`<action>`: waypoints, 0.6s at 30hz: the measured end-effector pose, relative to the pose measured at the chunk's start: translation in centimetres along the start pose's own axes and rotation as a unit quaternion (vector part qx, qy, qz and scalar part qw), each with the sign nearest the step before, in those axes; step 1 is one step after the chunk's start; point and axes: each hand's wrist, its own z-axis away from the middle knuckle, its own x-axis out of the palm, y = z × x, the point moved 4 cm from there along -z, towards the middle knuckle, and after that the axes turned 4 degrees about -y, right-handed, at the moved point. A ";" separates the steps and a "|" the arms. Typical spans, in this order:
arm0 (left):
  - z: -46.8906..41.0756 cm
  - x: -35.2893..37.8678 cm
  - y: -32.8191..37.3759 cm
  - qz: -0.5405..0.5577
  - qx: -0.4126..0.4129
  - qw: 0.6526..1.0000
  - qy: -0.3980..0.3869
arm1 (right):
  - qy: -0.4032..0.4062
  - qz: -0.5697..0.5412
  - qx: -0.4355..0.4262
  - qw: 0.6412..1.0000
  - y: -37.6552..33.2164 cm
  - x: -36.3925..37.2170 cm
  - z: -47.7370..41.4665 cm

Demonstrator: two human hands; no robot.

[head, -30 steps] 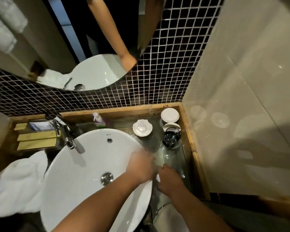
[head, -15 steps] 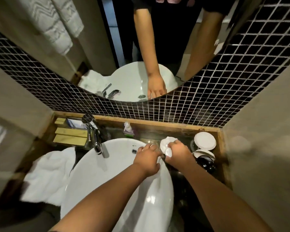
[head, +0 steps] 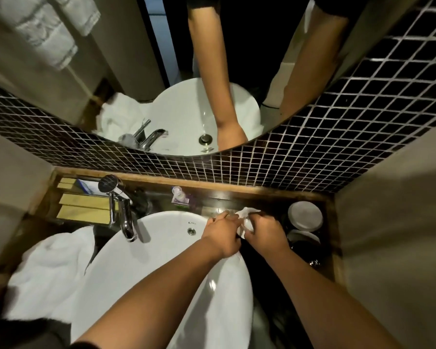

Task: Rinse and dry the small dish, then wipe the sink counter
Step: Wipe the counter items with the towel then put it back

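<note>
My right hand (head: 264, 230) is closed around a small white piece with a wavy edge (head: 247, 214), which looks like the small dish. It is held over the dark counter (head: 212, 205), just behind the right rim of the white basin (head: 161, 248). My fingers hide most of it, and a white scrap shows below them. My left hand (head: 222, 235) lies on the basin's rim with its fingertips touching the same white piece. I cannot tell whether the left hand grips it.
A chrome tap (head: 122, 215) stands at the basin's back left, with a white towel (head: 53, 268) on the counter beside it. A small soap bottle (head: 179, 196) is at the back. Lidded cups (head: 305, 215) fill the right corner. A mirror (head: 186, 71) hangs above the dark tiles.
Both hands moved from the basin's front right rim to its back right. My right hand closed on the white piece where the dish sat. The view tilted up.
</note>
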 end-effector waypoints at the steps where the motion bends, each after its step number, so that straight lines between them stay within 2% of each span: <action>1: -0.1 0.0 0.2 0.013 -0.001 1.000 -0.007 | -0.007 0.009 -0.002 1.000 0.1 0.3 0.0; 8: -0.4 0.1 1.1 0.090 -0.049 0.995 -0.016 | -0.016 0.033 0.017 0.999 -0.2 1.1 -0.6; 13: -0.5 0.8 0.3 0.133 -0.050 0.990 -0.018 | -0.036 0.043 0.033 0.998 0.0 1.7 -1.2; 18: -0.6 1.2 0.3 0.130 -0.042 0.991 -0.013 | -0.075 0.083 0.037 0.993 0.0 2.3 -1.5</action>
